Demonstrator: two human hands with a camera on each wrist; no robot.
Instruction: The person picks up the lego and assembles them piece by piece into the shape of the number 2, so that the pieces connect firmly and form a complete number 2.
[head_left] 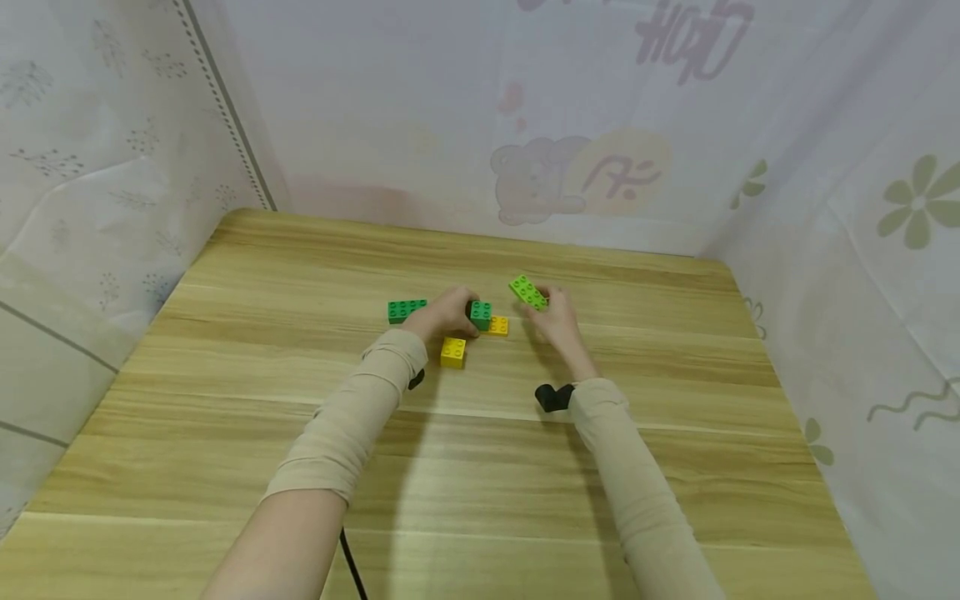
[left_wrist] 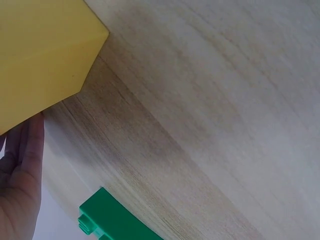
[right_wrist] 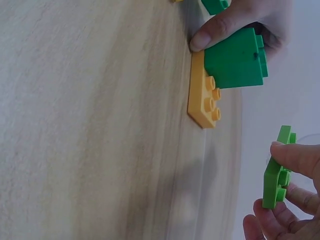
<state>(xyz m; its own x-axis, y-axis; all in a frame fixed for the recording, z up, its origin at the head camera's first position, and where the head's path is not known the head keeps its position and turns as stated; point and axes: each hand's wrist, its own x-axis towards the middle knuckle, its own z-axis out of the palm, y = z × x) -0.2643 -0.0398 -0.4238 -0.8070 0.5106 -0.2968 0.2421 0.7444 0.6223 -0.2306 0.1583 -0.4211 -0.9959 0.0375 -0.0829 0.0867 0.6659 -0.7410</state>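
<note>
My left hand (head_left: 452,312) grips a tall dark green toy brick (right_wrist: 235,60) standing on one end of a flat orange brick (right_wrist: 199,100). In the right wrist view, the thumb of that hand reaches down to the orange brick's edge. My right hand (head_left: 556,319) pinches a flat light green brick (head_left: 528,292) between thumb and fingers, tilted and lifted off the table. A yellow brick (head_left: 452,352) lies in front of the left hand and looms large in the left wrist view. Behind that hand is a long dark green brick (head_left: 406,311), partly covered by it.
All the bricks are on a wooden table (head_left: 480,467). Printed cloth (head_left: 420,108) hangs along the table's back and both sides. A black cable (head_left: 351,562) runs beneath the left forearm at the front.
</note>
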